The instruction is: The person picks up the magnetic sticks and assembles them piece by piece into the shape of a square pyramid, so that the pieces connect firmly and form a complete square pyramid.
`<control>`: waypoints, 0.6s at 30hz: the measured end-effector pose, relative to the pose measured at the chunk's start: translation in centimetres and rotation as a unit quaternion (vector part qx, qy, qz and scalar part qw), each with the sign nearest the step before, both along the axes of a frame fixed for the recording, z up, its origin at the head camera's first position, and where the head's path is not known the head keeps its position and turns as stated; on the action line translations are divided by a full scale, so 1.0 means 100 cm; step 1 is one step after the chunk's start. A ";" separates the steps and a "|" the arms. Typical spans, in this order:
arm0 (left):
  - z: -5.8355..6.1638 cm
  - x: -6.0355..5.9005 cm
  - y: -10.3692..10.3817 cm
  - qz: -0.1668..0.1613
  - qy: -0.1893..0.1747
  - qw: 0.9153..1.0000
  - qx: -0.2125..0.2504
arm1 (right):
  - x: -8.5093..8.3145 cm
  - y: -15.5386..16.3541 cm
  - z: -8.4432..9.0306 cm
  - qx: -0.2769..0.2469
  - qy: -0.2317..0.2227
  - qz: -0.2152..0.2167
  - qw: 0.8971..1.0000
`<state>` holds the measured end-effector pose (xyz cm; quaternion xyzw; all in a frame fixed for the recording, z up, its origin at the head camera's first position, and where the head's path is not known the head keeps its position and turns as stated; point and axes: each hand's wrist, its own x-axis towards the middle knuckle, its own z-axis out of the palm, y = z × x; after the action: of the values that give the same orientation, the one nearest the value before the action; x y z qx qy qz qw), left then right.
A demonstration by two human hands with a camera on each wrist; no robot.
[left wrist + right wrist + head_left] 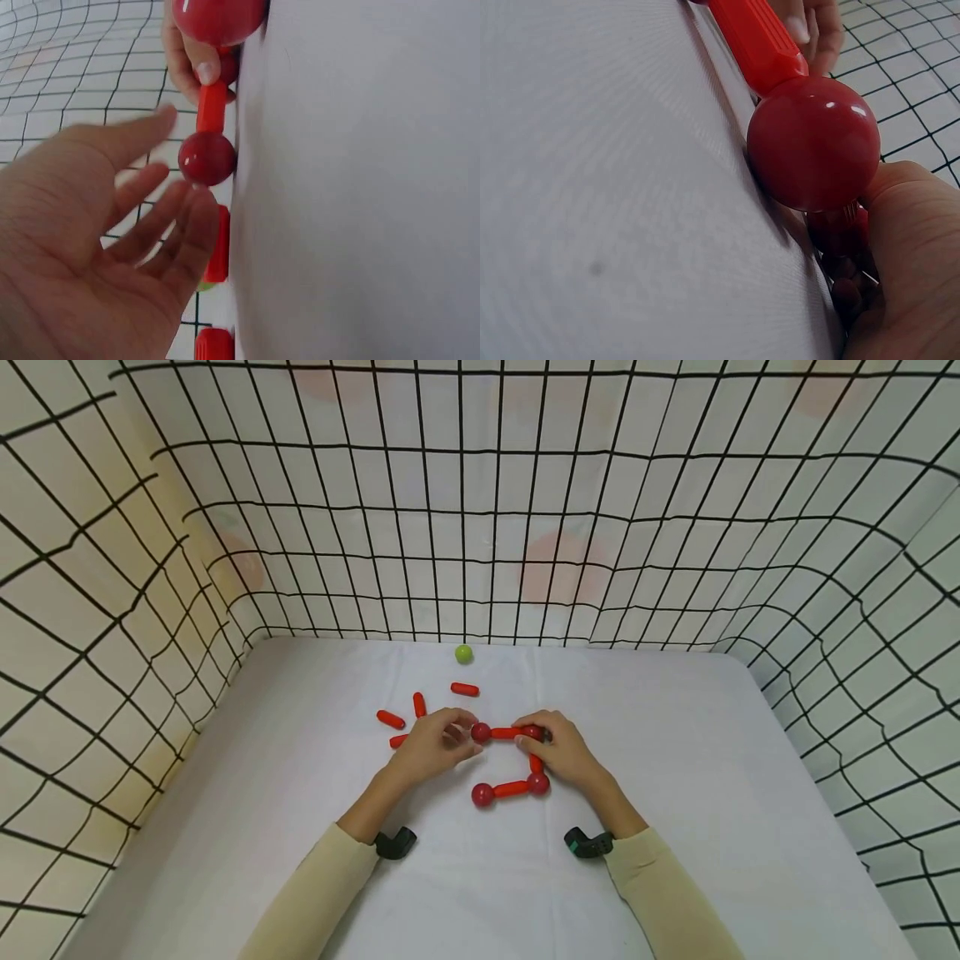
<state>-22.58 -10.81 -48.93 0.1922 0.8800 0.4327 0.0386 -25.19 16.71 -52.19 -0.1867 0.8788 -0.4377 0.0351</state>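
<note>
Red balls and red rods are joined into a three-sided shape on the white cloth. My right hand point(561, 747) grips its far right corner, fingers and thumb around the corner ball point(533, 732), the thumb by the end of the far rod point(505, 733). At that rod's other end is a red ball point(207, 159). Beside this ball is my left hand point(112, 225), fingers spread and loosely bent, not gripping it. The near side has a right ball point(814, 142), a rod point(512, 789) and a left ball point(482, 795). The right fingers are partly hidden in the right wrist view.
Loose red rods lie left of and beyond the left hand: one point(391, 719), another point(419, 703), a partly covered one point(398, 741) and a farther one point(464, 689). A green ball point(463, 654) sits at the table's back edge. Black netting point(495, 535) surrounds the table's back and sides.
</note>
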 end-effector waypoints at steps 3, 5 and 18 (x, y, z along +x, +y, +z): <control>0.003 0.005 -0.004 -0.051 -0.009 0.999 0.006 | 0.000 0.000 0.002 0.007 0.002 -0.001 1.000; 0.003 0.007 -0.005 -0.106 -0.019 0.994 0.003 | 0.000 0.000 0.002 0.010 0.005 -0.002 1.000; -0.005 0.012 -0.005 -0.213 -0.034 0.976 -0.013 | -0.001 -0.001 0.000 0.009 0.004 -0.002 1.000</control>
<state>-21.42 -11.34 -49.38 0.3599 0.8225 0.4093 0.1626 -25.25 16.61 -52.16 -0.1861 0.8835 -0.4286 0.0324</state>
